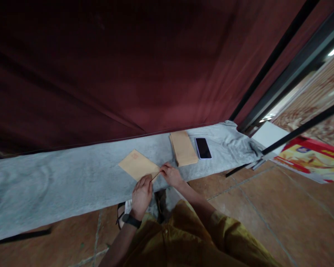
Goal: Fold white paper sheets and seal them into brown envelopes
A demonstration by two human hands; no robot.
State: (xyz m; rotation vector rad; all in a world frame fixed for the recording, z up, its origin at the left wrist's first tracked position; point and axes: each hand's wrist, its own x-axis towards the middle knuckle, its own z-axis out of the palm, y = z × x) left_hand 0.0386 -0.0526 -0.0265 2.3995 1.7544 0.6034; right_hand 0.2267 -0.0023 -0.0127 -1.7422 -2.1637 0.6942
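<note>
A tan paper envelope [139, 163] lies slantwise on the grey cloth, with a faint reddish mark near its far corner. Its near end is pinched between my two hands, and a thin dark line runs along that edge. My left hand [142, 194], below a dark wristwatch, has its fingers closed on the near left corner. On the near right corner, the fingers of my right hand [170, 174] are closed too. Just beyond my right hand rests a stack of similar tan envelopes [183, 147].
A phone [203, 148] with a dark screen lies right of the stack. The long narrow bench [72, 170] under grey cloth backs onto a dark red curtain [144, 74]. Black poles and a red and yellow printed box [313, 159] stand at the right, above tiled floor.
</note>
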